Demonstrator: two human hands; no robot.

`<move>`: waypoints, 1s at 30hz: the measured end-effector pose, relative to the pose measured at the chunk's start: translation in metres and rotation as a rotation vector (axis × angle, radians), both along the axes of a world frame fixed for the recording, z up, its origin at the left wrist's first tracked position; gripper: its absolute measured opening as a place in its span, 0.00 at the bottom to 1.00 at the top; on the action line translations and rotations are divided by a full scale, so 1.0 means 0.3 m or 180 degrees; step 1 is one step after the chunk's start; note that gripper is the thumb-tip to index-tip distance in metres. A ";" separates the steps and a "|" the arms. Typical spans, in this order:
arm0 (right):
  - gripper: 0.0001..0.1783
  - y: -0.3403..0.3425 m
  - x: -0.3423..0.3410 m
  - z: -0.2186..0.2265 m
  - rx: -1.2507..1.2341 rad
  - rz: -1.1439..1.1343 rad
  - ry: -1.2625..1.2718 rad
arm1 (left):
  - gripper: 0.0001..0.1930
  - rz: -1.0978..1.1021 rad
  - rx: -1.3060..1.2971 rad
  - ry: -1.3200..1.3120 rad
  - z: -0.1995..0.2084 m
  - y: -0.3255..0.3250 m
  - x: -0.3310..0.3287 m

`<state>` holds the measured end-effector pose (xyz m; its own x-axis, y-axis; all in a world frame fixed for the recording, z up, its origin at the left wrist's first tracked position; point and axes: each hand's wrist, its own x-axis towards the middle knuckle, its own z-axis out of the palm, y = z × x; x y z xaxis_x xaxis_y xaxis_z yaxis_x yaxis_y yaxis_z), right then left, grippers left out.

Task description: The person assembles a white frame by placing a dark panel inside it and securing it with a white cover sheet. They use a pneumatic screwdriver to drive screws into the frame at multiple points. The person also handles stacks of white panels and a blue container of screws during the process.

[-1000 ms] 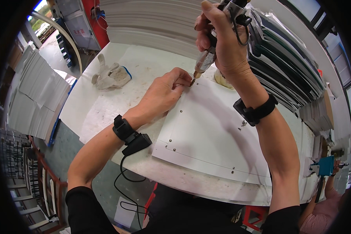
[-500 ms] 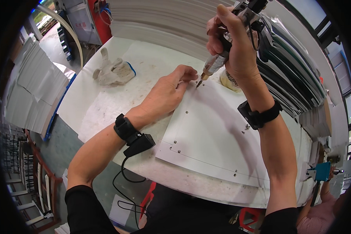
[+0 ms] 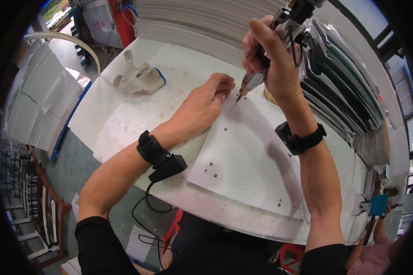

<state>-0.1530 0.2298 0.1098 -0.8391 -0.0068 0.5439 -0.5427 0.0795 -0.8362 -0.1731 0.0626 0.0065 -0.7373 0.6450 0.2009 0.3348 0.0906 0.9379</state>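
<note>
My right hand [image 3: 275, 59] is wrapped round a power screwdriver [image 3: 255, 79], tilted with its bit pointing down. The bit's tip is at the far left corner of a white flat panel [image 3: 257, 151], close to two small screws [image 3: 245, 97]; whether it touches one I cannot tell. My left hand [image 3: 202, 103] rests at the panel's left edge near that corner, fingers curled together and thumb close to them; anything between them is hidden. Several more small screws [image 3: 211, 163] sit along the panel's left and near edges.
A work glove [image 3: 140, 79] lies on the white table [image 3: 179, 64] to the left. Stacked boards [image 3: 197, 27] stand behind; dark and white sheets [image 3: 344, 78] lean at the right. A black cable [image 3: 147, 201] hangs from my left wristband. At lower right, another person's hand holds a teal tool [image 3: 377, 205].
The whole view has shifted slightly. The screwdriver stays at the panel's far left corner, my left hand beside it. My right hand now covers more of the round container behind it.
</note>
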 end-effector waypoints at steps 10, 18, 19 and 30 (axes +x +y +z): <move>0.17 -0.119 0.047 0.104 0.0425 -0.0068 0.0392 | 0.17 0.0310 -0.0663 0.0816 0.101 -0.193 0.140; 0.15 -0.445 -0.082 -0.042 0.2528 0.0952 0.1002 | 0.16 0.0574 -0.0182 0.1711 -0.008 -0.319 0.551; 0.15 -0.469 -0.104 -0.097 0.2625 0.0953 0.0955 | 0.16 0.0606 -0.0187 0.1773 -0.016 -0.319 0.570; 0.23 -0.417 -0.062 -0.116 0.3307 0.0510 0.0717 | 0.11 0.0336 -0.0602 0.2185 0.129 -0.291 0.538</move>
